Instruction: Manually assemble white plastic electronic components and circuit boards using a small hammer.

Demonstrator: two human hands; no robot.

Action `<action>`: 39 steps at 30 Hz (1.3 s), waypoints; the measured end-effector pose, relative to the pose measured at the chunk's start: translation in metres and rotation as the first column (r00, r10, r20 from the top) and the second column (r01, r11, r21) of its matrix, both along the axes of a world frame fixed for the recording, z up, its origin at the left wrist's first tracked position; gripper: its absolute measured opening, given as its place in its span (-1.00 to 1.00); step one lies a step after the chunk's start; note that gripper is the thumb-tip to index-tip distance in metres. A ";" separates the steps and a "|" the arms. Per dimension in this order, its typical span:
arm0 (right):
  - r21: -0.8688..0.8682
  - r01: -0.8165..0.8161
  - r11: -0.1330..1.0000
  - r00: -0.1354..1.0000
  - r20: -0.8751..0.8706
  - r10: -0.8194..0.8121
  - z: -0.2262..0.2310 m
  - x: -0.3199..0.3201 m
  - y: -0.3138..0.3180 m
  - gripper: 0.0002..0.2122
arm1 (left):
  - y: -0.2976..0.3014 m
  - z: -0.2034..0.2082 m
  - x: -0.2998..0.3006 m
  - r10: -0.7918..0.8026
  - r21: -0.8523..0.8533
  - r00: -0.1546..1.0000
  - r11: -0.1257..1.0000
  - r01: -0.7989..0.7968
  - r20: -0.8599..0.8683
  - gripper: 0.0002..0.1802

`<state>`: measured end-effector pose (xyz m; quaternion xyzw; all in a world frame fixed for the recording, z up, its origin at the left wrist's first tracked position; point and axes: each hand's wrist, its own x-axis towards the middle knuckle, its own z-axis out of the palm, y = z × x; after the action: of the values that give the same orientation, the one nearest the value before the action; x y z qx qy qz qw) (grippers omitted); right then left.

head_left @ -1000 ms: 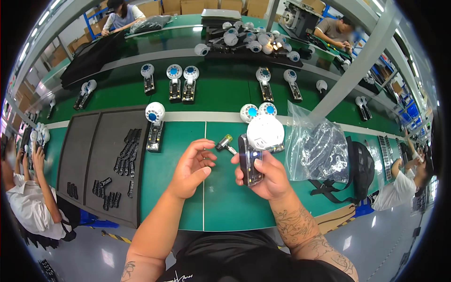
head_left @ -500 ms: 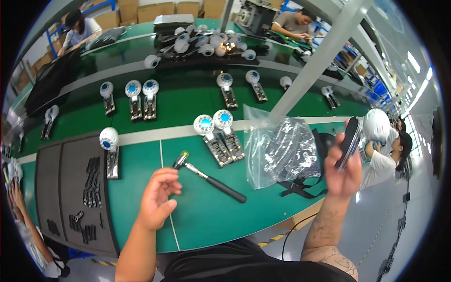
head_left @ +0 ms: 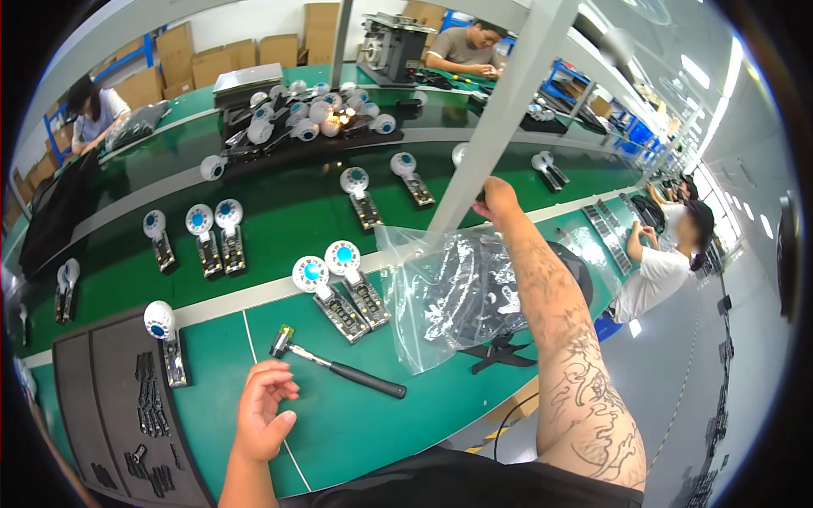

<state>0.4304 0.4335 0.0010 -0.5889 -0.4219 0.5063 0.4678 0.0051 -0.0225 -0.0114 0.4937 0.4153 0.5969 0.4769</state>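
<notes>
My left hand (head_left: 264, 412) hovers over the green bench (head_left: 339, 423), fingers loosely curled and apart, holding nothing. Just beyond it lies a hammer (head_left: 339, 366) with a black grip and a yellowish-tipped head. My right hand (head_left: 498, 203) reaches far forward to the green conveyor, beside the grey post. Its fingers are bent around a dark bit that I cannot make out, partly hidden by the hand and post. Left of the post shows a white round head (head_left: 460, 154). Two units with white heads, blue discs and exposed circuit handles (head_left: 351, 309) lie at the bench's back edge.
A clear plastic bag of black parts (head_left: 461, 296) lies under my right forearm. The slanting grey post (head_left: 500, 110) rises beside my hand. Dark trays of small black parts (head_left: 110, 406) sit left. Several similar units (head_left: 203, 233) line the conveyor. Co-workers sit across and to the right.
My right hand has swung from the right side, where it held up a black handle-shaped piece, forward and left to the conveyor. The view has shifted; my left hand stays near the hammer.
</notes>
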 end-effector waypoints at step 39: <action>0.428 -0.216 0.878 0.829 -0.395 0.396 0.063 0.047 -0.342 -0.10 | 0.270 0.006 -0.024 0.042 -0.015 0.105 0.871 -0.491 -0.994 -0.47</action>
<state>0.4771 0.0915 0.0638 -0.2738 -0.4723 0.6158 0.5681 -0.0189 0.2471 -0.0053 0.5805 0.8021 0.1296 0.0536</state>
